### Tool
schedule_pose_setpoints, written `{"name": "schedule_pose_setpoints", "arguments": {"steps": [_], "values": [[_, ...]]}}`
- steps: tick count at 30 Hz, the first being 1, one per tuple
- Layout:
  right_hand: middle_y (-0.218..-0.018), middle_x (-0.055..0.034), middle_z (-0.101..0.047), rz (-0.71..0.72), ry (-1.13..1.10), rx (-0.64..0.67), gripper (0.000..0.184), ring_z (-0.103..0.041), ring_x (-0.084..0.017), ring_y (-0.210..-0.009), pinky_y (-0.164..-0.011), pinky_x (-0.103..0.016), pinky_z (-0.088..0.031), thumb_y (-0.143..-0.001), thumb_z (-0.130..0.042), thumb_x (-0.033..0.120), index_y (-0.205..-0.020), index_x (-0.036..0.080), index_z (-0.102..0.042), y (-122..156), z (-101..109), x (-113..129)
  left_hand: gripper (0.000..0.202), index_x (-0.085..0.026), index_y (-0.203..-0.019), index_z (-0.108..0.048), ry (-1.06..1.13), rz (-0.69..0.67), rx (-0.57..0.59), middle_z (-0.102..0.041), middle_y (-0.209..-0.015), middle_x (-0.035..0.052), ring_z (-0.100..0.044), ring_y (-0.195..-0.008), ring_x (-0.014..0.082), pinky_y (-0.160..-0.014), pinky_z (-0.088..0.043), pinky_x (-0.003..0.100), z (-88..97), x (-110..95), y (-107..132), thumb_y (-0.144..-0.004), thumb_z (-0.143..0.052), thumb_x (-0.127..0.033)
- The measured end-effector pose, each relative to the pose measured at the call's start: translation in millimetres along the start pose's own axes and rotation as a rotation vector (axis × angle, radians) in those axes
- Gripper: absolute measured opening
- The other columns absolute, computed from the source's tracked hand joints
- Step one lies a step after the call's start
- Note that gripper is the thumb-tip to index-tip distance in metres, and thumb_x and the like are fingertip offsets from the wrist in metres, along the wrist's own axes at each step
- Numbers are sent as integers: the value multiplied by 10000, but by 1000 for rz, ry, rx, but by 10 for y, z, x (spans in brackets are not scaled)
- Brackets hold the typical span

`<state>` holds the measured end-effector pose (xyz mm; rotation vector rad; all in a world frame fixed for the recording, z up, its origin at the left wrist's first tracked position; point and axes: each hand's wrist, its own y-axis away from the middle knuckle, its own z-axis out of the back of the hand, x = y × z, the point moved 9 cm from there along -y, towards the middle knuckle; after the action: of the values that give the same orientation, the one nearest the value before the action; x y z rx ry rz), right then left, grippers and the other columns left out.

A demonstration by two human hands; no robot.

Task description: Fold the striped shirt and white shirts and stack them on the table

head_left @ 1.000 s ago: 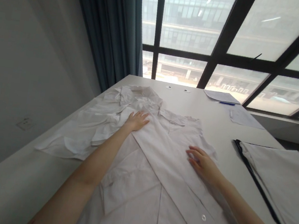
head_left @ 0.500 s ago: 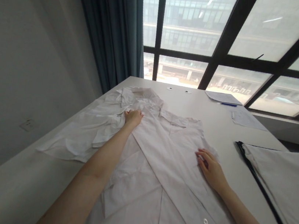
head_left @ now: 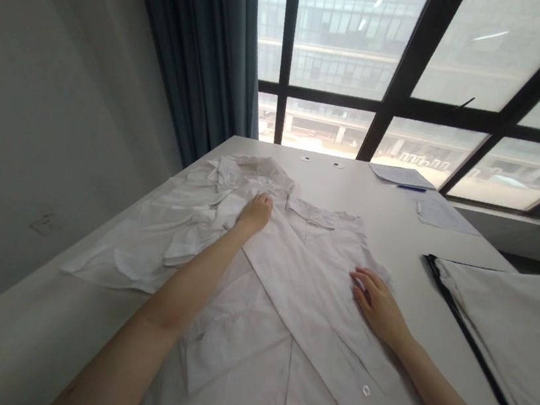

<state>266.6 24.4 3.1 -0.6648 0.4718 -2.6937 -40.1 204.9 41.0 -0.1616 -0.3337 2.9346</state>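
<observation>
A white coat (head_left: 283, 285) with a collar, long sleeves and a button lies spread and creased over the table. My left hand (head_left: 257, 212) is closed on its cloth near the collar, fingers curled under and partly hidden. On the coat's right side rests my right hand (head_left: 378, 308), fingers apart and slightly bent, touching the fabric without gripping it. A front edge of the coat runs diagonally from near my left hand down to the lower right. Loose, rumpled cloth (head_left: 145, 232) spreads out left of my left arm.
A folded white cloth with a black edge (head_left: 500, 315) lies on the right of the white table (head_left: 20, 335). Papers (head_left: 402, 175) and a blue pen (head_left: 411, 188) are at the far right. A wall, dark curtain (head_left: 220, 55) and windows border the table.
My left hand has moved a little to the right and slightly farther away over the coat, staying closed. My right hand stays in place on the fabric.
</observation>
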Motion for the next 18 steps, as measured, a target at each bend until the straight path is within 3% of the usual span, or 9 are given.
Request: {"name": "schedule_pose_setpoints", "arguments": {"steps": [3,7,10,15,18], "values": [[-1311,-132,-584,10,24,18,325,-526,-274,-1235,-1058,-506,-420,-955,-444,367,-1199,215,-596,0,-7,17,340,-138,-1260,-545,25,-83,106,-552,-1337,144,-512,-1239,204,-1030,-375,303,-197,-152,67,-971,-396,-237],[-1312,-132,-584,17,25,25,331,-525,-273,-1240,-1063,-502,-417,-957,-436,366,-1204,216,-596,3,8,36,512,-97,-1441,-380,25,-72,197,-355,-1536,170,-319,-1427,238,-1140,-266,367,-366,-94,134,-996,-318,-344],[-1313,-122,-587,14,12,27,332,-527,-271,-1240,-1064,-504,-417,-957,-432,372,-1206,227,-598,9,23,37,621,-71,-1481,-314,23,-49,249,-265,-1574,178,-235,-1465,254,-1172,-203,388,-415,-3,123,-988,-300,-448],[-1306,-123,-592,5,9,37,329,-527,-270,-1234,-1063,-497,-418,-954,-442,366,-1202,217,-599,13,34,27,773,-32,-1490,-288,31,-1,286,-230,-1578,197,-214,-1472,246,-1177,-192,341,-425,98,91,-951,-306,-586],[-1298,-126,-597,7,5,40,325,-532,-268,-1225,-1058,-492,-421,-953,-447,358,-1196,207,-600,11,36,28,828,-32,-1499,-265,27,59,268,-196,-1586,204,-190,-1478,266,-1180,-186,391,-413,157,94,-936,-273,-639]]}}
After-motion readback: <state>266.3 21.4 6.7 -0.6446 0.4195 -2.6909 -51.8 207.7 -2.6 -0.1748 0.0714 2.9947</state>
